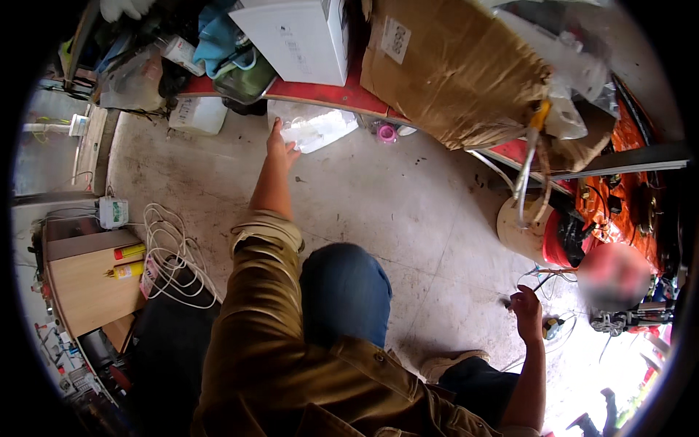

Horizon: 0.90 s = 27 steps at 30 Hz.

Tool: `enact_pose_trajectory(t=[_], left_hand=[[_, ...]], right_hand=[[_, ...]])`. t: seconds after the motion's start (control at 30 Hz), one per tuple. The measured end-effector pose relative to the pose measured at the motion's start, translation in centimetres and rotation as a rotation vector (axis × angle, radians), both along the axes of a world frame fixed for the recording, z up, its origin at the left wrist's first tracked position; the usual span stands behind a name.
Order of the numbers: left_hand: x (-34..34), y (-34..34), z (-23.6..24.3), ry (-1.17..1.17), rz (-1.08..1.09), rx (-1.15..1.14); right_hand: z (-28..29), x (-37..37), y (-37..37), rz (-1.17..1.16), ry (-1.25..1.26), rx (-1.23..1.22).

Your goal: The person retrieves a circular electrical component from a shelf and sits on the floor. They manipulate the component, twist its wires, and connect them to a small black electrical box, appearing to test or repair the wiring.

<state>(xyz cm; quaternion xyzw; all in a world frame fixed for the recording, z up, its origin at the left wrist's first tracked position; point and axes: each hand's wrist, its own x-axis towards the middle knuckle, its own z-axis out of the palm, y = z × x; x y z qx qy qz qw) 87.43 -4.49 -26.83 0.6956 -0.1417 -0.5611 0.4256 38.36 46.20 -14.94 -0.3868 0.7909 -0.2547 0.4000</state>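
Observation:
My left arm stretches forward to the floor below the red shelf. There my left hand [279, 146] has its fingers and thumb around the near left end of a translucent whitish plastic box [324, 130]. Glare on the box hides what is inside. Off to the right, my right hand [527, 313] is closed around a thin dark stick-like tool [540, 284]. One end of the tool points toward thin wires, and a small dark tip shows left of the fingers; its exact kind is unclear.
Overhead, the red shelf [320, 91] carries a white box [295, 44] and a large cardboard box [444, 73]. A white jug [198, 115] and a pink ring-shaped item [386, 133] are on the floor. Coiled white cable [171, 251] lies left; a round pale container [520, 227] stands right.

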Motion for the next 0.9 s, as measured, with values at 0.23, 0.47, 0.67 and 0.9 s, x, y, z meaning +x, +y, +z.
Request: enact_pose_trajectory(t=[0.23, 0.47, 0.67, 0.9], left_hand=[[4.3, 0.2, -2.7, 0.541, 0.347, -0.257], [16.5, 8.1, -6.0, 0.077, 0.564, -0.164], [15.7, 7.7, -9.0, -1.267, 0.168, -0.177], [1.9, -1.3, -4.7, -0.956, -0.311, -0.463]], right_hand=[[-2.0, 0.4, -0.4, 0.266, 0.186, 0.075], [0.0, 2.7, -2.3, 0.231, 0.092, 0.183], [0.0, 3.6, -2.7, 0.198, 0.120, 0.193], [-1.0, 2.8, -1.5, 0.313, 0.134, 0.095]])
